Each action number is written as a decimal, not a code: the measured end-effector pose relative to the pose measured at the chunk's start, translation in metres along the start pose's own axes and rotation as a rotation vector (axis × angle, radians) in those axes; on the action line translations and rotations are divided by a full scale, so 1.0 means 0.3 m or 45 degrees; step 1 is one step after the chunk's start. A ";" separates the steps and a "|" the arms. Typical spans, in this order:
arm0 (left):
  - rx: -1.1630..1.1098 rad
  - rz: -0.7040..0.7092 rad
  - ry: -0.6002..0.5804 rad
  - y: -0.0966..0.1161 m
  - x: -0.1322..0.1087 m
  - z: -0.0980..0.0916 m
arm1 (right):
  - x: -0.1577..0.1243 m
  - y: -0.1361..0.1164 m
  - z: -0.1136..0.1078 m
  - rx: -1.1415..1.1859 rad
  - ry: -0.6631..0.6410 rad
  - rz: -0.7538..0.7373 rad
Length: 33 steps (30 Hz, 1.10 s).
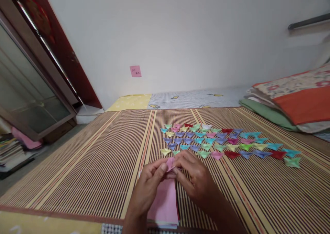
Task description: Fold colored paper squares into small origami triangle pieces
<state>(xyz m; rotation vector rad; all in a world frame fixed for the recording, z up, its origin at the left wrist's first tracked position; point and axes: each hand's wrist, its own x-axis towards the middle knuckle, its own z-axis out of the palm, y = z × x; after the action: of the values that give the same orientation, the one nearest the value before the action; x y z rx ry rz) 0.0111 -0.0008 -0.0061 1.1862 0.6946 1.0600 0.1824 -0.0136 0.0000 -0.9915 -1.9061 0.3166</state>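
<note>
A small piece of folded pink paper (170,164) is pinched between my two hands, just above a striped bamboo mat (110,158). My left hand (151,179) grips its left side with thumb and fingers. On the right edge, the fingertips and thumb of my right hand (192,170) press the paper. Below them lies a stack of square paper sheets (165,203), pink on top, partly hidden by my left wrist. Beyond my hands, several rows of small folded paper shapes (211,140) in many colours sit on the mat.
A pile of folded bedding (296,100) rests at the far right. The wall (180,38) behind carries a pink note (135,71). To the left stand a glass-paned door (31,76) and stacked books or papers (11,153) at floor level.
</note>
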 end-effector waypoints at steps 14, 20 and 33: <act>-0.493 -0.204 0.135 -0.034 0.034 -0.025 | -0.004 -0.005 0.001 0.041 0.017 -0.181; -0.399 -0.132 0.284 -0.032 0.037 -0.003 | -0.003 -0.018 0.011 0.102 0.018 -0.187; -0.109 -0.079 0.248 -0.017 0.012 0.003 | -0.002 -0.013 0.023 -0.034 0.100 -0.245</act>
<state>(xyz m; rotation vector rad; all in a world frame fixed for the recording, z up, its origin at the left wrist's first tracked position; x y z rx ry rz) 0.0147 0.0022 -0.0103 0.9906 0.8239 1.1518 0.1749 -0.0153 -0.0018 -0.8181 -1.9201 0.1385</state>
